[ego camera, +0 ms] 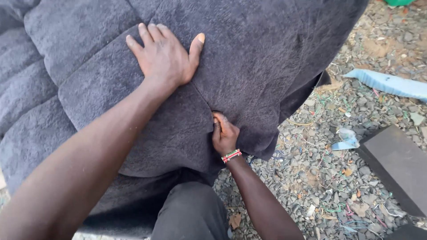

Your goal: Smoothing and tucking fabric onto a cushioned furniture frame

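hands well apart: left hand (165, 55) flat on plush grey cushion (249, 58), right hand (223, 134) pinching its seam (205, 103).

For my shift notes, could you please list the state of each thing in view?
Left hand: open, pressed flat on the cushion.
Right hand: fingers tucked into the seam; grip hidden.
Grey padded cushion: quilted, draped, seam creased.
Beaded wristband: worn on the right wrist.
Blue foam strip: lying on gravel.
Dark board: flat on gravel.

upholstery (249, 58): dark grey plush | bracelet (231, 155): red, green, white beads | foam strip (391, 83): light blue | gravel (329, 178): grey
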